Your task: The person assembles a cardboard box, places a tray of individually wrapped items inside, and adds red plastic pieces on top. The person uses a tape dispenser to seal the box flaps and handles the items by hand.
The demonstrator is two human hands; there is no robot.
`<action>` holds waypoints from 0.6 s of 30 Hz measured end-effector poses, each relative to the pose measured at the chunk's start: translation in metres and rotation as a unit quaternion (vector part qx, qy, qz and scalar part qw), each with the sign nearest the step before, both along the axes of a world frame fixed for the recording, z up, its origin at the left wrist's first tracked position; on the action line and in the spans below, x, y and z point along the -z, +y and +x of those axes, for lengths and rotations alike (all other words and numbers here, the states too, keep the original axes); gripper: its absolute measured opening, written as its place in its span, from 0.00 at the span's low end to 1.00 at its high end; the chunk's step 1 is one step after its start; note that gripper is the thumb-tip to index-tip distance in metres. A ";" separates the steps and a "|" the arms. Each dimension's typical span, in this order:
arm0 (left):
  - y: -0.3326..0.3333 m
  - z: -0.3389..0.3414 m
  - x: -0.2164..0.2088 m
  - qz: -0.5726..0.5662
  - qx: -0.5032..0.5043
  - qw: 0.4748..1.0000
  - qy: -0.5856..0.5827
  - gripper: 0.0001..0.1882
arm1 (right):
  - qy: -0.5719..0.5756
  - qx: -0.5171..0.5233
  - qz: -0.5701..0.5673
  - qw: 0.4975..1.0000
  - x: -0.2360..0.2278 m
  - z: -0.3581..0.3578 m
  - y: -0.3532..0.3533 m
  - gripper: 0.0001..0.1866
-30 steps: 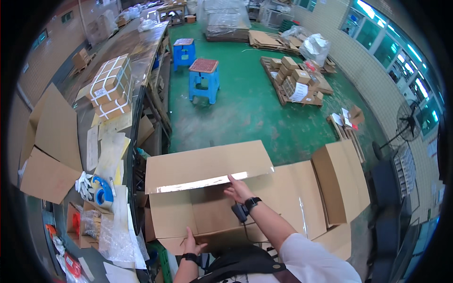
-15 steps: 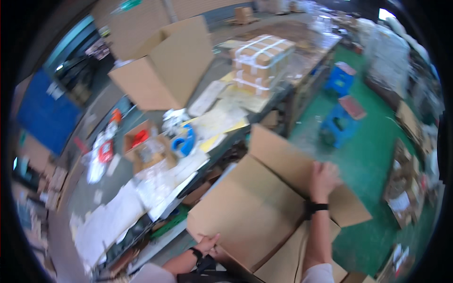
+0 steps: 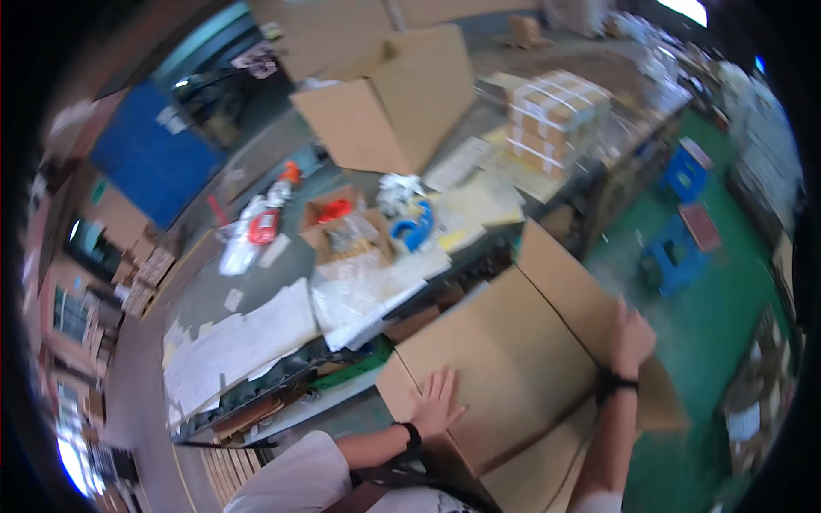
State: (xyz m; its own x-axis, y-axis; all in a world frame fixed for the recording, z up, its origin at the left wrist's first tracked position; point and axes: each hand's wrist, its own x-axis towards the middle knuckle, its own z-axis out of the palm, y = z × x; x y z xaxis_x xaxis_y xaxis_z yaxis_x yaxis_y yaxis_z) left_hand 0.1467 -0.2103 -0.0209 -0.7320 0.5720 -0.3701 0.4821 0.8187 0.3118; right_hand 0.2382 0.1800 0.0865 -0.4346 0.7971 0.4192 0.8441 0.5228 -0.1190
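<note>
Fingers spread, the left hand (image 3: 438, 403) lies open on the cardboard box (image 3: 522, 363), while the right hand (image 3: 633, 338) seems closed on the edge of its far flap (image 3: 560, 286). Half a second ago the left hand held the near edge; now it presses flat, steadying rather than gripping. The box sits beside the workbench (image 3: 272, 297).

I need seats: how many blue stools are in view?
2: a far stool and a near stool, on the green floor at right; others may be hidden.
</note>
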 end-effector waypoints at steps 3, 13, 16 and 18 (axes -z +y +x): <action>-0.006 0.013 0.000 -0.045 0.135 0.989 0.047 0.55 | -0.012 0.007 -0.097 0.995 -0.009 -0.035 -0.010 0.36; 0.001 -0.006 -0.006 -0.196 0.150 0.969 -0.008 0.58 | -0.070 -0.013 -0.218 0.973 0.047 -0.045 0.106 0.31; -0.019 -0.006 0.006 -0.216 0.128 0.968 -0.023 0.56 | -0.067 -0.066 -0.211 0.973 0.158 -0.050 0.084 0.35; 0.029 -0.014 0.023 -0.144 0.180 0.973 -0.008 0.55 | -0.164 -0.031 -0.255 0.952 0.244 0.012 0.176 0.40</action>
